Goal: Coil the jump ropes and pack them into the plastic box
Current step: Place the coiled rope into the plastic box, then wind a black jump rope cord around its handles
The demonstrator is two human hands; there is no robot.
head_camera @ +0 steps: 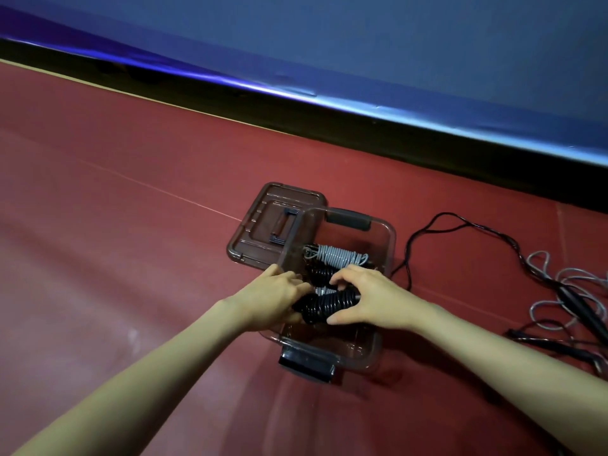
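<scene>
While both hands, left hand (279,299) and right hand (368,297), grip it, the black coiled rope (324,306) looks glossy, tightly wound.

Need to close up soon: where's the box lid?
Head view: the lid lies flat on the red floor, against the far-left side of the plastic box.

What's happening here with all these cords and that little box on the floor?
A person is packing jump ropes into a clear plastic box on the red floor. Both hands, left hand and right hand, grip a coiled black jump rope and lower it into the box. A coiled grey jump rope and another black coil already lie inside. The box's lid lies beside it, and loose uncoiled ropes wait on the floor to the right.
</scene>
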